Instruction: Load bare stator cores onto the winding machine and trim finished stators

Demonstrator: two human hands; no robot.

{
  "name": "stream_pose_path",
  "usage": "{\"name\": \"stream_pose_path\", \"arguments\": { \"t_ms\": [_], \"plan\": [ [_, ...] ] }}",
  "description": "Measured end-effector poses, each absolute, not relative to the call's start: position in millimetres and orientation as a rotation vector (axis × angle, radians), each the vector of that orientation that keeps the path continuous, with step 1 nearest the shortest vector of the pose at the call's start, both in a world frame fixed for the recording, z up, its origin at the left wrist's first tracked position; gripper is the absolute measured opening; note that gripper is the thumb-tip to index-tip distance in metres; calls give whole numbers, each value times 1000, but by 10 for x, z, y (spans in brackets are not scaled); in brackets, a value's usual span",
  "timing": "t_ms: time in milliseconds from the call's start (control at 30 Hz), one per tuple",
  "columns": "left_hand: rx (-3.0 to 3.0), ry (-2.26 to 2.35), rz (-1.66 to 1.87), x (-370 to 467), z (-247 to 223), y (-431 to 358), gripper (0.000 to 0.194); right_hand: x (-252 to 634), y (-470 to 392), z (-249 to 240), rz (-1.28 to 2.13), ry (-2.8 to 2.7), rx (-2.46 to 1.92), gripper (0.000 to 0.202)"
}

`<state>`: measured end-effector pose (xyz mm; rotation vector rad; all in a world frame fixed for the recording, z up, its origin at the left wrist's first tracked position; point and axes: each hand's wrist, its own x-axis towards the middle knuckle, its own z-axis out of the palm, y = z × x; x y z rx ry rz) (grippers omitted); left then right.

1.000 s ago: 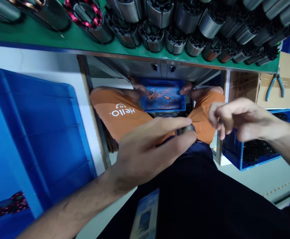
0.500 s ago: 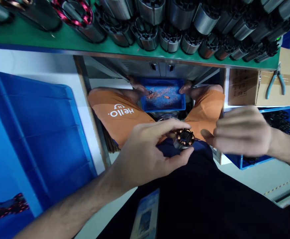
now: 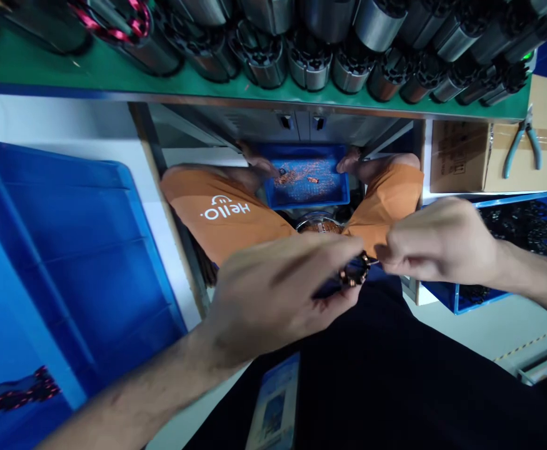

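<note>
My left hand [image 3: 277,287] is closed around a small motor stator [image 3: 355,274], a ring with black insulation and copper windings at its open end. Fingers cover most of its body. Just to the right, the fingers of my right hand [image 3: 442,240] are pinched together on a thin wire [image 3: 373,261] that runs out from the stator's rim. The wire's tip is hidden in those fingers. Both hands are slightly blurred, above my lap.
Rows of larger stators [image 3: 308,62] line the green bench [image 3: 235,87] ahead. Below, a blue tray [image 3: 296,203] holds copper scraps. Pliers [image 3: 529,140] lie on a cardboard box [image 3: 461,156] at right, above a blue bin [image 3: 489,306] of black parts. Another blue bin [image 3: 114,250] stands left.
My right hand has moved a little left and its fingers now pinch the wire. My left hand has turned the stator, which shows less of its metal side.
</note>
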<state>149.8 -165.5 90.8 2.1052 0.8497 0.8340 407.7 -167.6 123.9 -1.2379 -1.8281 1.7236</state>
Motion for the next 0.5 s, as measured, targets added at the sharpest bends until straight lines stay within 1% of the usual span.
{"name": "stream_pose_path", "arguments": {
  "t_ms": [67, 100, 133, 167, 200, 300, 400, 467, 500],
  "plan": [
    [2030, 863, 803, 1492, 868, -1697, 28, 4100, -1662, 1321, 1250, -2261, -1050, 35],
    [1975, 857, 770, 1481, 845, -1712, 31, 4127, -1649, 1360, 1057, -2354, -1008, 36],
    [1914, 862, 756, 1466, 822, -1723, 32, 4163, -1632, 1394, 969, -2376, -1009, 36],
    [1888, 856, 777, 1448, 802, -1728, 33, 4203, -1612, 1420, 1000, -2334, -1046, 35],
    [1911, 855, 827, 1429, 785, -1730, 33, 4244, -1591, 1436, 1125, -2231, -1113, 35],
    [2160, 823, 1066, 1388, 766, -1705, 35, 4311, -1530, 1418, 1747, -1744, -1280, 45],
    [2315, 690, 1219, 1392, 806, -1640, 29, 4244, -1520, 1345, 2282, -1420, -1319, 45],
    [2267, 601, 1186, 1405, 842, -1602, 30, 4155, -1554, 1313, 2446, -1377, -1285, 45],
    [2227, 585, 1147, 1409, 853, -1596, 32, 4111, -1580, 1310, 2425, -1424, -1277, 43]
  ]
}}
